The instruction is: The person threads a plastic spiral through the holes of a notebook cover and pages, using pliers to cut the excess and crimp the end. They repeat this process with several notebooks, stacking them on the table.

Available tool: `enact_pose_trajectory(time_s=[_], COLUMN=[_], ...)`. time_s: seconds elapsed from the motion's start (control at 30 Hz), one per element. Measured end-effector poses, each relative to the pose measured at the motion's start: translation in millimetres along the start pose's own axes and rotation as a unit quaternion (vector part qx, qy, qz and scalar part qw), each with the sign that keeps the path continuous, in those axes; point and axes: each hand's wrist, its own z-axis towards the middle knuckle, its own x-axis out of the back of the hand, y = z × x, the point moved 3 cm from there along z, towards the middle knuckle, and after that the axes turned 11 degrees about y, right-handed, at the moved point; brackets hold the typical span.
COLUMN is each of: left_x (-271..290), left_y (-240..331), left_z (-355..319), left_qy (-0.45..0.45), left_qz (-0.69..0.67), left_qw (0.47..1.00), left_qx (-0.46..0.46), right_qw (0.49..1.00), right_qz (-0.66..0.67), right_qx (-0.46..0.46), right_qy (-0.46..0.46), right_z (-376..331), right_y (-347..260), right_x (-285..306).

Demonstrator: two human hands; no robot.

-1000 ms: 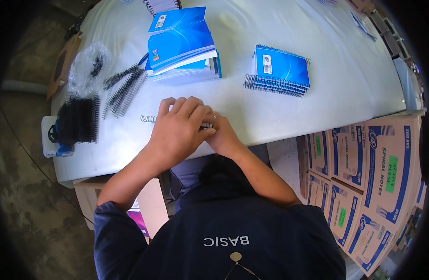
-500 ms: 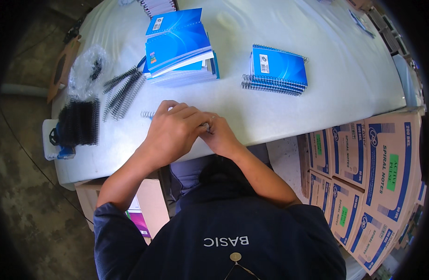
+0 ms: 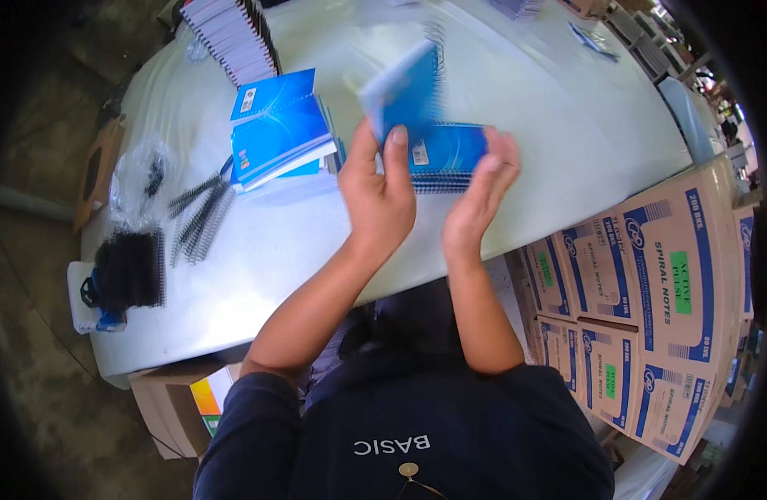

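Note:
My left hand (image 3: 379, 187) is closed around the lower edge of a blue spiral notebook (image 3: 413, 96), its thumb against the cover. The notebook is tilted up off the table and smeared by motion, with its wire coil along the right side. Below it lies a stack of blue spiral notebooks (image 3: 454, 152), partly covered by the raised one. At the right end of that stack stands my right hand (image 3: 483, 187), open, fingers extended and thumb apart, with nothing in it. Whether its fingertips touch the stack I cannot tell.
Left of my hands is a pile of blue-covered punched sheets (image 3: 283, 125). Loose dark spiral coils (image 3: 202, 217), a block of black coils (image 3: 132, 265) and a clear plastic bag (image 3: 142, 187) lie farther left. Bound notebooks (image 3: 233, 42) stand at the back; cardboard cartons (image 3: 613, 300) sit at right.
Both hands have left the near table edge and moved forward and right. My left hand now lifts a notebook above the stack; my right hand has opened beside it. The view has shifted.

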Motion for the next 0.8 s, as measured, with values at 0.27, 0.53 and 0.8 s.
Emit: enact_pose_trajectory(time_s=[0.27,0.53,0.8], left_x=[-31,-11,-24], left_y=[-61,-97,-112], left_z=[-16,-25,-15], left_qy=[-0.110,0.089,0.072], left_qz=[0.263,0.189,0.065], left_qw=[0.917,0.977,0.987], left_qx=[-0.280,-0.032,0.130], right_qw=[0.996,0.990,0.988], right_qz=[-0.051,-0.107,-0.127], right_qx=[-0.079,-0.037,-0.074], right_qy=[0.009,0.083,0.053], right_z=[45,40,42], right_y=[93,83,86], right_x=[43,34,34])
